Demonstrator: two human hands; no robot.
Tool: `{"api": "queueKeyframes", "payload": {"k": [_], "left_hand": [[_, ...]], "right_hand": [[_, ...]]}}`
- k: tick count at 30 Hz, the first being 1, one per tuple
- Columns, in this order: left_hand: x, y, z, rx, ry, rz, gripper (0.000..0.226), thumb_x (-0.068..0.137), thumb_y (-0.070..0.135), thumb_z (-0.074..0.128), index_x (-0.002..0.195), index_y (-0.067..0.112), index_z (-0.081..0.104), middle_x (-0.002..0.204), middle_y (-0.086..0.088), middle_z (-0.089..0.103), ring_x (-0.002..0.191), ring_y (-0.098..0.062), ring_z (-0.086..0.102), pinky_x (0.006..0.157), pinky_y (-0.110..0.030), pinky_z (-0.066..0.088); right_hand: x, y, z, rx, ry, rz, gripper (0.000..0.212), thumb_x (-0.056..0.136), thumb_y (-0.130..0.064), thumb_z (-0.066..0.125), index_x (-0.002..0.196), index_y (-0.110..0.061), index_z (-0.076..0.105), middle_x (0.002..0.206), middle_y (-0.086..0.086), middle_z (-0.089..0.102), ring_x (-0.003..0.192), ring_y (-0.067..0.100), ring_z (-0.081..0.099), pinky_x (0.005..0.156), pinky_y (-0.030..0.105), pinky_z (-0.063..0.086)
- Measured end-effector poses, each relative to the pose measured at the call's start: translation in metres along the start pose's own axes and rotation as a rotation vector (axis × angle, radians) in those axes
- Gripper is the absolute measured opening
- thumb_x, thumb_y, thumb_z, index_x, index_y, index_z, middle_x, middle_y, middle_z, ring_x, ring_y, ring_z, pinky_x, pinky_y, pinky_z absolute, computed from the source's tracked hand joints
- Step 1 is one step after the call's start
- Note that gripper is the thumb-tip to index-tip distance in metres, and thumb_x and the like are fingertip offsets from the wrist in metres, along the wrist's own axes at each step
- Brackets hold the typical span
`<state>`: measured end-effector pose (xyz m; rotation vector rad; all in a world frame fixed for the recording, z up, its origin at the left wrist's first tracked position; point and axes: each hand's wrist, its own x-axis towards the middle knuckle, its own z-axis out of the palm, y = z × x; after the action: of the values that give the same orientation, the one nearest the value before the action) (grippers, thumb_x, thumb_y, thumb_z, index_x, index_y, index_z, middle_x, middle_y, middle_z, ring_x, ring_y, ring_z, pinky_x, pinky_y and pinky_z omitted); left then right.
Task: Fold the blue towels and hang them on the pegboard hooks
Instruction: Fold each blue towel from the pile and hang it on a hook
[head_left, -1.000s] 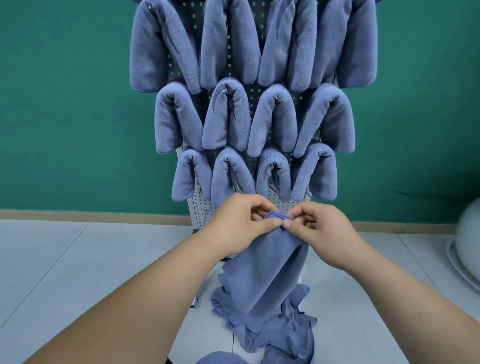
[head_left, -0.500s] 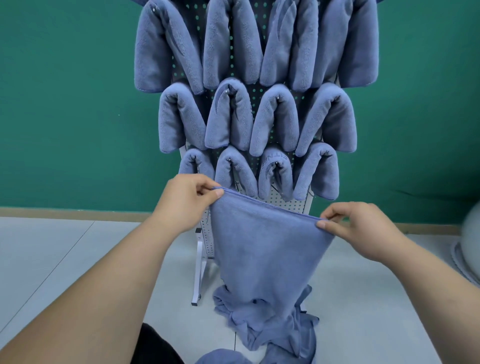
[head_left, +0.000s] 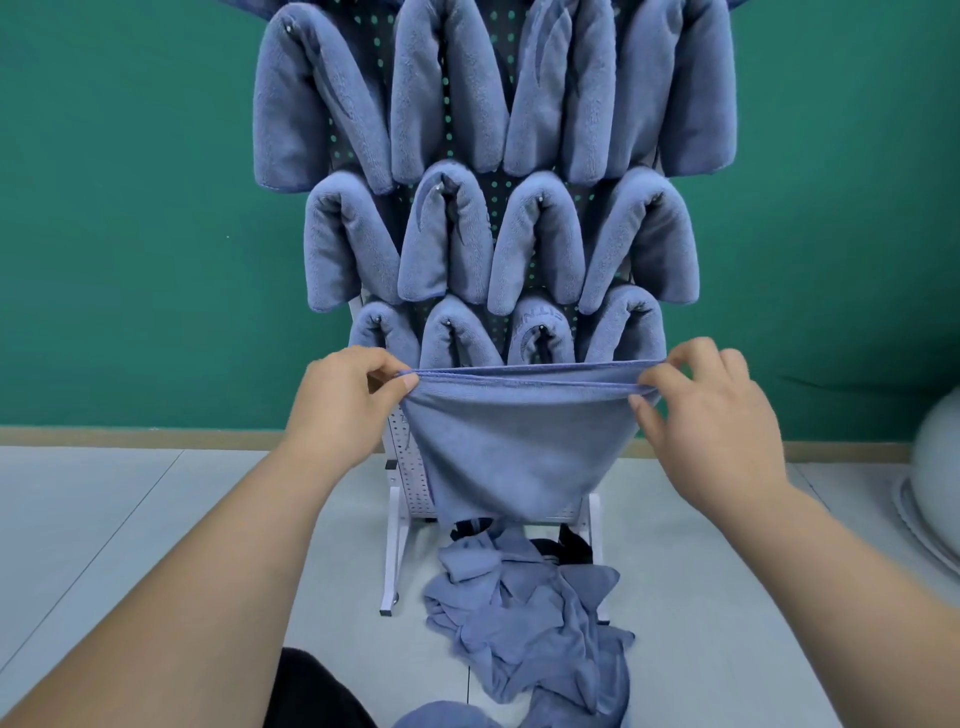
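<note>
both hands have moved apart since the earlier frames, and the top hem of the blue towel is now drawn taut and level between them. left hand pinches the left corner between thumb and fingers; right hand pinches the right corner likewise. the towel hangs in front of the pegboard, just below its lowest row of hung towels. two hems show at the top edge, so the cloth is probably already doubled. its long axis runs left to right, equally near both hands. the next fold calls for bringing one corner across to the other. unfolded towels lie heaped at the pegboard's foot.
</note>
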<state>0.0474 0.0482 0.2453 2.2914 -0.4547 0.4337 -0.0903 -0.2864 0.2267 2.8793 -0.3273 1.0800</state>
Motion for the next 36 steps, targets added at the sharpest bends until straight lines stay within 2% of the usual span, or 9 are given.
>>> {"api": "queueKeyframes", "payload": {"k": [4, 8, 13, 16, 21, 24, 27, 31, 36], "left_hand": [[0.004, -0.012, -0.003, -0.055, 0.042, -0.074, 0.005, 0.093, 0.029, 0.079, 0.090, 0.026, 0.081, 0.080, 0.012, 0.073, 0.076, -0.011, 0.066, 0.071, -0.026, 0.049], [0.004, -0.018, 0.000, -0.048, -0.002, -0.098, 0.003, 0.091, 0.030, 0.082, 0.088, 0.028, 0.081, 0.077, 0.010, 0.074, 0.077, -0.016, 0.069, 0.072, -0.032, 0.056], [0.007, -0.030, -0.001, -0.050, -0.010, -0.155, 0.009, 0.087, 0.028, 0.086, 0.083, 0.031, 0.078, 0.072, 0.010, 0.073, 0.072, -0.015, 0.073, 0.067, -0.029, 0.055], [0.006, -0.033, -0.004, -0.034, -0.030, -0.189, 0.008, 0.088, 0.027, 0.085, 0.084, 0.030, 0.078, 0.069, 0.010, 0.073, 0.068, -0.011, 0.072, 0.060, -0.025, 0.048], [0.006, -0.033, -0.007, -0.007, -0.060, -0.149, 0.008, 0.090, 0.030, 0.084, 0.085, 0.029, 0.077, 0.077, 0.012, 0.073, 0.073, -0.006, 0.068, 0.063, -0.022, 0.047], [0.004, -0.031, -0.007, -0.048, -0.088, -0.117, 0.009, 0.092, 0.028, 0.081, 0.086, 0.028, 0.074, 0.082, 0.011, 0.074, 0.074, -0.005, 0.066, 0.064, -0.016, 0.044], [0.001, -0.028, -0.004, -0.342, -0.129, -0.207, 0.007, 0.098, 0.026, 0.075, 0.093, 0.021, 0.074, 0.090, 0.002, 0.078, 0.076, -0.007, 0.065, 0.076, -0.021, 0.050], [0.002, -0.020, 0.001, -0.806, -0.196, -0.352, 0.021, 0.106, 0.026, 0.064, 0.097, 0.008, 0.072, 0.100, -0.010, 0.076, 0.094, -0.023, 0.066, 0.099, -0.049, 0.055], [0.002, 0.001, 0.002, -1.058, -0.172, -0.491, 0.031, 0.106, 0.027, 0.061, 0.116, -0.001, 0.072, 0.116, -0.018, 0.076, 0.100, -0.023, 0.071, 0.097, -0.045, 0.056]], "right_hand": [[0.002, 0.003, 0.002, -0.008, 0.020, 0.042, 0.015, 0.093, -0.033, 0.075, 0.095, -0.018, 0.076, 0.106, 0.008, 0.048, 0.089, 0.033, 0.043, 0.060, 0.041, 0.043], [-0.002, 0.006, 0.011, 0.052, -0.070, 0.054, 0.013, 0.096, -0.035, 0.073, 0.099, -0.025, 0.081, 0.110, -0.002, 0.065, 0.095, 0.030, 0.052, 0.063, 0.036, 0.048], [0.004, 0.002, -0.002, 0.586, -0.173, 0.192, 0.002, 0.090, -0.031, 0.082, 0.092, -0.032, 0.083, 0.084, -0.020, 0.077, 0.074, 0.006, 0.068, 0.066, 0.014, 0.049], [0.005, 0.000, -0.011, 0.742, -0.162, 0.209, 0.012, 0.083, -0.030, 0.089, 0.091, -0.037, 0.083, 0.077, -0.021, 0.075, 0.069, 0.012, 0.067, 0.067, 0.023, 0.054], [0.011, 0.001, -0.007, 0.359, -0.063, 0.032, 0.016, 0.087, -0.029, 0.085, 0.102, -0.029, 0.081, 0.077, -0.020, 0.064, 0.070, 0.015, 0.052, 0.068, 0.030, 0.041], [0.006, -0.004, -0.002, 0.440, -0.095, 0.141, 0.003, 0.095, -0.028, 0.077, 0.094, -0.027, 0.074, 0.084, -0.018, 0.068, 0.078, 0.013, 0.061, 0.073, 0.032, 0.045], [0.004, -0.009, 0.002, 0.827, -0.187, 0.446, 0.009, 0.103, -0.034, 0.066, 0.096, -0.028, 0.067, 0.087, -0.013, 0.074, 0.076, 0.011, 0.064, 0.069, 0.032, 0.046], [0.006, -0.013, 0.001, 1.244, -0.184, 0.661, 0.018, 0.105, -0.037, 0.063, 0.104, -0.020, 0.071, 0.093, 0.007, 0.075, 0.083, 0.016, 0.062, 0.080, 0.042, 0.051], [0.012, -0.015, -0.010, 1.473, -0.143, 0.813, 0.030, 0.101, -0.039, 0.068, 0.111, -0.012, 0.075, 0.105, 0.004, 0.078, 0.086, 0.022, 0.068, 0.068, 0.037, 0.053]]}}
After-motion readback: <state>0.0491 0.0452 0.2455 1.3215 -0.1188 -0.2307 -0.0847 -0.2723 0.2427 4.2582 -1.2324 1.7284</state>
